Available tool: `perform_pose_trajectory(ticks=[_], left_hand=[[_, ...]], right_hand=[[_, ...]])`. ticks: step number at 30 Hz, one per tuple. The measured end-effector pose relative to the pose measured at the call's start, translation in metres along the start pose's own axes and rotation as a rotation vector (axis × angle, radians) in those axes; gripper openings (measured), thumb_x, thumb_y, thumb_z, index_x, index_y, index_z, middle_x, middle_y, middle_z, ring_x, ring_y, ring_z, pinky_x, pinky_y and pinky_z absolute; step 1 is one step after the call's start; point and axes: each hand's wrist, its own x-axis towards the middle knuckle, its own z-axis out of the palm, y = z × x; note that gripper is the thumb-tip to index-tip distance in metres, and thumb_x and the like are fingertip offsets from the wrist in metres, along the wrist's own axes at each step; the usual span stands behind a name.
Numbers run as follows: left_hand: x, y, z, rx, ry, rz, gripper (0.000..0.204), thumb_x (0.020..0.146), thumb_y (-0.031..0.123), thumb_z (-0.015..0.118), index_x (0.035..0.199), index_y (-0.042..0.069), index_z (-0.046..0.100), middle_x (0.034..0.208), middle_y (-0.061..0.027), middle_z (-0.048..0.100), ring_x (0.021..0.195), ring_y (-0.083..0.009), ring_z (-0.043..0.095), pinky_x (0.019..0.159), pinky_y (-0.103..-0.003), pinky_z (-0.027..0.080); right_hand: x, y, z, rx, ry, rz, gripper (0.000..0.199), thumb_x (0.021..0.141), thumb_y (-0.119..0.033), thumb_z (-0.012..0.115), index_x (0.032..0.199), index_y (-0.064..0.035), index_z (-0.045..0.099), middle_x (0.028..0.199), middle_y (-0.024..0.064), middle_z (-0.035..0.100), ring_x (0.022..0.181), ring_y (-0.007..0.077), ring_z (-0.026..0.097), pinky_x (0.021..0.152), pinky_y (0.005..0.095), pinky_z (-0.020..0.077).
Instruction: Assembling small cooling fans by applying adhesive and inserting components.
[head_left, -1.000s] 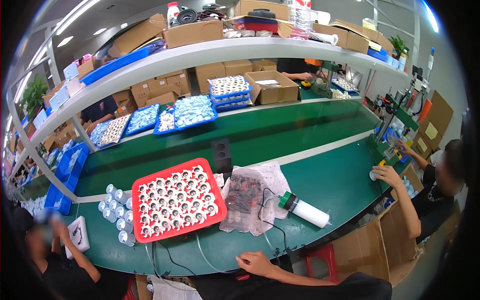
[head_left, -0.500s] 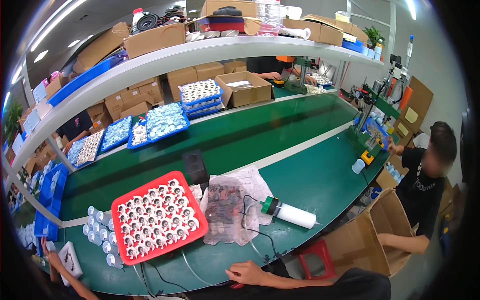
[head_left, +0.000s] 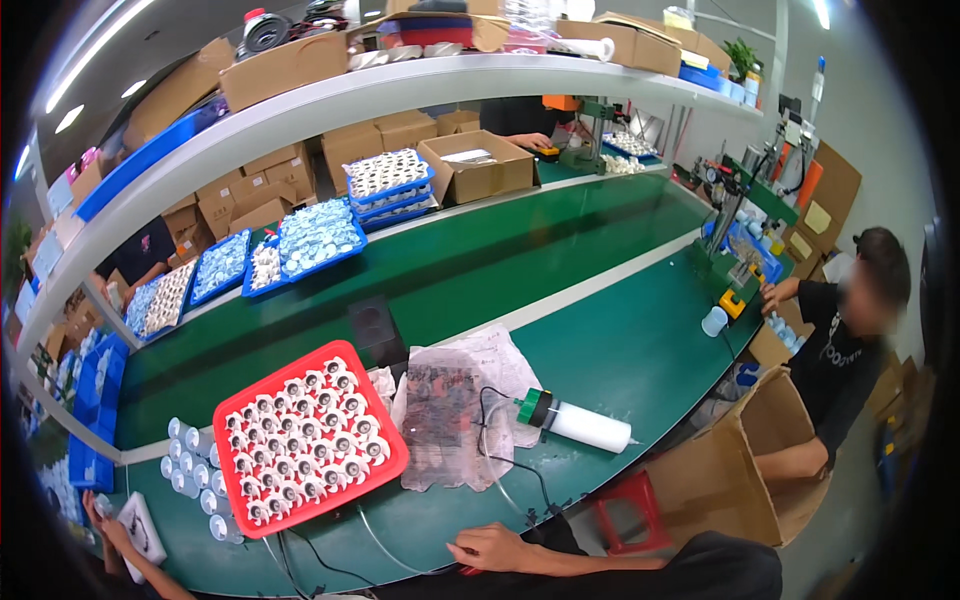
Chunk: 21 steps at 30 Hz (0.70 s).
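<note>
My right hand (head_left: 490,548) rests at the near edge of the green table, its bare forearm coming in from the lower right. The fingers are curled, and a small red thing (head_left: 469,570) shows just under them; what they hold, if anything, is hidden. My left hand is out of view. Ahead of the right hand, to its left, a red tray (head_left: 397,462) carries rows of white finned parts with dark round centres. Beyond the hand lie a stained plastic sheet or bag (head_left: 445,425) and a white cylinder with a green cap (head_left: 590,427), a black cable beside it.
Translucent cups (head_left: 215,502) stand left of the tray. At the far left, another person's hands (head_left: 118,535) are by a white block (head_left: 143,527). A seated co-worker (head_left: 845,350) reaches into a cardboard box (head_left: 750,460). A shelf (head_left: 420,80) spans overhead; a red stool (head_left: 630,512) stands below.
The view has shifted a little, moving most of the scene slightly left. My right hand keeps nearly the same pose at the table edge. The tray and cylinder stay put on the table.
</note>
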Motion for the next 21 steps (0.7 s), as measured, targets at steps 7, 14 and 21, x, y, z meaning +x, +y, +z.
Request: perform_pose_trajectory(ticks=[7,14,21], left_hand=[[0.001,0.000,-0.005,0.169,0.073,0.009,0.027,0.096,0.026,0.054,0.104,0.002,0.064,0.082,-0.0114,0.066,0.074,-0.0290,0.065,0.069,-0.040,0.054],[-0.009,-0.010,-0.010,0.350,0.158,-0.071,0.028,0.096,0.026,0.055,0.103,0.002,0.065,0.081,-0.0107,0.066,0.074,-0.0288,0.065,0.069,-0.040,0.054],[-0.004,-0.009,-0.011,0.491,0.306,-0.098,0.028,0.096,0.027,0.055,0.102,0.002,0.066,0.079,-0.0101,0.066,0.073,-0.0285,0.065,0.069,-0.040,0.054]], right_hand=[[0.002,0.005,0.001,0.027,-0.041,-0.034,0.026,0.088,-0.013,0.065,0.068,-0.0045,0.051,0.062,0.0080,0.049,0.052,0.0265,0.056,0.048,0.0374,0.0454],[-0.001,0.002,0.003,0.029,-0.035,-0.032,0.022,0.088,-0.013,0.066,0.071,-0.0043,0.054,0.065,0.0077,0.053,0.056,0.0260,0.059,0.049,0.0367,0.0476],[-0.006,-0.003,-0.004,0.072,-0.094,0.025,0.023,0.089,-0.015,0.065,0.072,-0.0032,0.055,0.067,0.0101,0.054,0.059,0.0288,0.059,0.054,0.0385,0.0479]])
